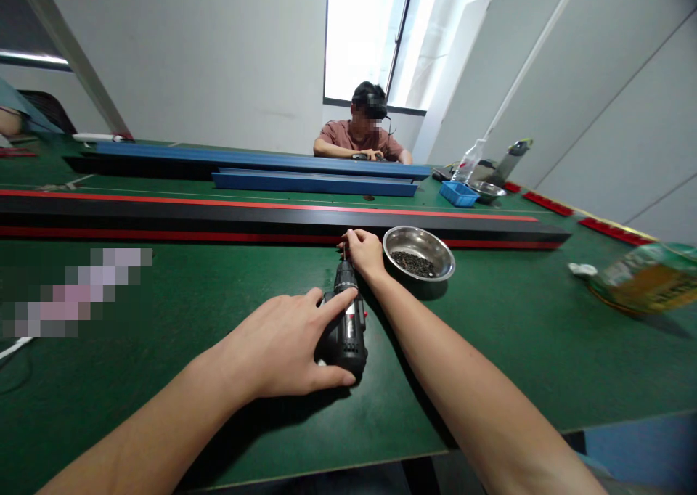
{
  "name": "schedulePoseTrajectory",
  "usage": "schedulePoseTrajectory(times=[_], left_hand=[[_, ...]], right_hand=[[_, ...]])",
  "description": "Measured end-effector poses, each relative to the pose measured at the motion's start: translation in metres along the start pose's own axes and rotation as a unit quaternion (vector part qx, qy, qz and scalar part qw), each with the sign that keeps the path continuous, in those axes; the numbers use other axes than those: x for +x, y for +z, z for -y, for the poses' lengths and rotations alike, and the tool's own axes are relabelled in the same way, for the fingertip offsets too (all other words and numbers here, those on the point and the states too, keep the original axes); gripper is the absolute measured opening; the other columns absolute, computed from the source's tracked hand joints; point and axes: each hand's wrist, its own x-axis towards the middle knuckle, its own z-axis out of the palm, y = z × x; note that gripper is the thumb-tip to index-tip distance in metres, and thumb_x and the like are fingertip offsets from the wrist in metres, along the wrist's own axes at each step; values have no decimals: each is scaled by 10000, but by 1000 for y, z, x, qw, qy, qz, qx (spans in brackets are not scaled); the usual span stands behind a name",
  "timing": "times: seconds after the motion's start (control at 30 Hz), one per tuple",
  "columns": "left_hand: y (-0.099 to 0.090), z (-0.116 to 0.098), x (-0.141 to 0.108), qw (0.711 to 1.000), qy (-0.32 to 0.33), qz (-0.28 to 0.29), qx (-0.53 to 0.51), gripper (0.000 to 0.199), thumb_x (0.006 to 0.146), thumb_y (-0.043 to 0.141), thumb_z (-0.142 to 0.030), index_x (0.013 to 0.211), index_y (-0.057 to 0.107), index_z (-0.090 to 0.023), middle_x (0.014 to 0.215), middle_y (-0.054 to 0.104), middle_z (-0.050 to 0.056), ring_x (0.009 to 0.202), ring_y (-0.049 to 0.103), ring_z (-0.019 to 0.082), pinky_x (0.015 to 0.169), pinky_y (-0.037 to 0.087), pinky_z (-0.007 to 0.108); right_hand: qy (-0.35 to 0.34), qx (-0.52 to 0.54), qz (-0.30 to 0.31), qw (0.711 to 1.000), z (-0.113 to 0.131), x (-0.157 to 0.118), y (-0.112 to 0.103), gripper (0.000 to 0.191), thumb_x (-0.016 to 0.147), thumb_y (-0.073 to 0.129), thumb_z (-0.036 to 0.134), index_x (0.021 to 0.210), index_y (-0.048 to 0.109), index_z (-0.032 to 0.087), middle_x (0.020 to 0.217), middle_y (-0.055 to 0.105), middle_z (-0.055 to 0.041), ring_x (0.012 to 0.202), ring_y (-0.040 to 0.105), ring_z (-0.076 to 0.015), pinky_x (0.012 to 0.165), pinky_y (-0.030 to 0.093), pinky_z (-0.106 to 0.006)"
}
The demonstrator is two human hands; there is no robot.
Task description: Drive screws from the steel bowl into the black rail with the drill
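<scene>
My left hand [280, 346] is wrapped around a black cordless drill [349, 328], which lies low over the table with its chuck and bit pointing away from me. Just beyond the chuck, my right hand [364, 254] is closed at the tip of the bit, against the near side of a long black rail with red strips [261, 219]. Whatever those fingertips pinch is too small to make out. Right beside that hand sits a round metal bowl [443, 266] with many small dark screws [411, 263] in it.
Blue channel profiles [316, 183] lie across the green table [163, 401] farther back. A blue basket [458, 194], a clear bottle [469, 160] and another metal bowl [490, 190] stand back right. A green-yellow bag [647, 281] lies at right. A person [359, 132] sits opposite.
</scene>
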Motion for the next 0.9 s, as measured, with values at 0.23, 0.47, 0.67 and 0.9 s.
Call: schedulePoseTrajectory(times=[0.23,0.47,0.67,0.9], left_hand=[[0,1,1,1000,0,-1,2,974,799,582,-747,1619,243,-344,1206,663,120,1019,710,369,879,557,480],[0,0,0,1000,2,-4,1,973,799,582,-748,1618,251,-337,1197,666,120,1027,707,373,882,554,481],[0,1,0,1000,4,-8,4,966,807,575,-749,1618,253,-334,1196,668,122,1040,705,365,893,545,462],[1,2,0,1000,4,-13,2,979,800,577,-757,1619,256,-326,1209,666,135,1043,701,368,888,539,462]], right_hand=[[-23,-46,-2,999,2,-2,-2,409,937,519,492,811,794,216,759,774,-51,733,744,-217,696,551,-281],[-24,-71,-4,997,4,-4,-3,372,936,527,447,835,797,212,815,788,-50,779,746,-207,732,552,-270],[-22,-62,-6,998,7,-5,-4,360,939,527,429,834,791,209,806,785,-50,763,742,-206,730,556,-278],[-19,-62,-8,998,8,-6,-4,309,925,543,373,848,794,209,823,790,-50,765,745,-206,738,560,-281]])
